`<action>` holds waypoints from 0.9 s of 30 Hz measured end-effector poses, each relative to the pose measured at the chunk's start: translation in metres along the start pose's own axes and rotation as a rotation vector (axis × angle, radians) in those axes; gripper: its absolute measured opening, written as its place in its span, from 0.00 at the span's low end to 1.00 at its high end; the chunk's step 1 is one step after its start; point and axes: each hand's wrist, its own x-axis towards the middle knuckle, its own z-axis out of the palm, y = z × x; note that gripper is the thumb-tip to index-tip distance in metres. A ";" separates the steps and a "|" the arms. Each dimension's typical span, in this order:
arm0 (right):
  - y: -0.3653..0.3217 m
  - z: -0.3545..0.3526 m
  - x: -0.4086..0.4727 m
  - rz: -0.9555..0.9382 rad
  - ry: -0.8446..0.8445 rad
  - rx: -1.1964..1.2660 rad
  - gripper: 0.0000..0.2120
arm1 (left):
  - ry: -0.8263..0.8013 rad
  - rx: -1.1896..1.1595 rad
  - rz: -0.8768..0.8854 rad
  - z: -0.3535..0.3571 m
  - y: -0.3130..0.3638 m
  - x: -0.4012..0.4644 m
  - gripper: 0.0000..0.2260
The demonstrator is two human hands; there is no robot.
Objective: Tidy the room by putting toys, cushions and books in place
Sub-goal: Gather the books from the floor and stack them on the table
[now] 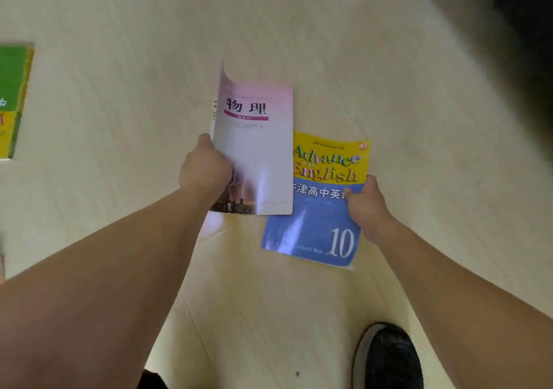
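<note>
My left hand (205, 167) grips the spine edge of a pink and white physics textbook (257, 137), held above the pale floor with its top corner curled. My right hand (366, 206) grips the right edge of a yellow and blue "Advance with English 10" book (317, 218). The pink book overlaps the left edge of the English book. Both books are face up in the middle of the view.
A green and yellow book (12, 101) lies on the pale wooden floor (119, 59) at the far left. My black shoe (389, 358) stands at the bottom right. A dark object fills the top right corner.
</note>
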 end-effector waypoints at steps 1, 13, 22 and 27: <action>0.005 -0.013 -0.005 0.007 0.032 0.006 0.17 | -0.008 0.006 0.062 0.005 0.017 -0.009 0.12; 0.085 -0.241 -0.117 0.206 0.407 -0.029 0.15 | -0.250 0.054 0.592 0.060 0.235 -0.186 0.06; 0.044 -0.510 -0.352 0.383 0.655 0.378 0.07 | -0.392 0.271 0.930 -0.084 0.462 -0.433 0.10; 0.002 -0.607 -0.508 0.442 0.751 0.575 0.06 | -0.453 0.382 1.038 -0.198 0.538 -0.573 0.10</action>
